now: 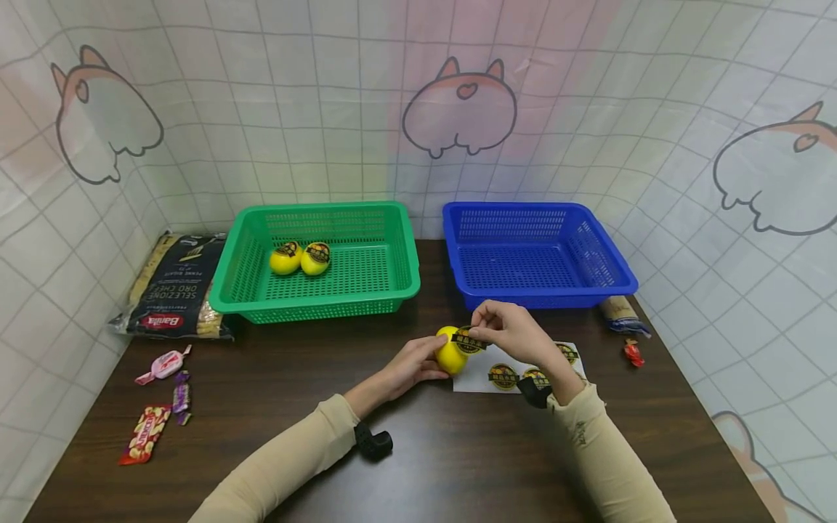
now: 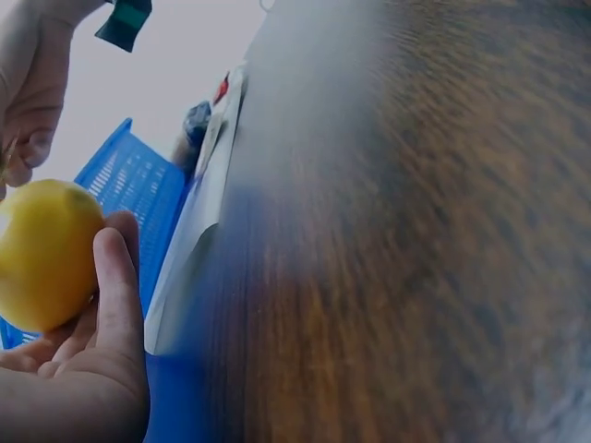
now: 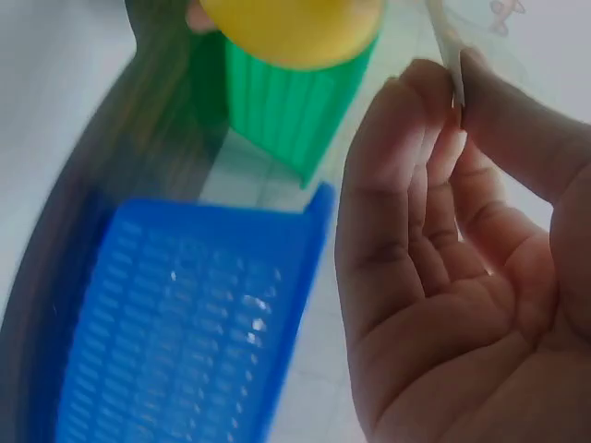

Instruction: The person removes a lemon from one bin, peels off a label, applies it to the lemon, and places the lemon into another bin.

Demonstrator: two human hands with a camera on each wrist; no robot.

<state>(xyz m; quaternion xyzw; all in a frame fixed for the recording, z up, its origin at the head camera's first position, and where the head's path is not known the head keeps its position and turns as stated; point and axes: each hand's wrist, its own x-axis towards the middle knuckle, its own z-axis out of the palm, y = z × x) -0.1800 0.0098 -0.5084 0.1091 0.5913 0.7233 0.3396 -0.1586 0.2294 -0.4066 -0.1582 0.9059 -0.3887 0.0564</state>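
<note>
The dark wooden surface (image 1: 418, 450) carries a green basket (image 1: 392, 283) with two labelled yellow balls, then a blue basket (image 1: 615, 280). The left hand (image 1: 412, 363) grips a yellow ball (image 1: 451, 354) just in front of the blue basket. The right hand (image 1: 513, 330) pinches a round sticker (image 1: 469, 339) against it. Likely faults: the sticker creases or lands crooked if the ball rotates; a loose grip lets the ball roll away.

sticker sheet (image 1: 497, 378) partly behind hands
</note>
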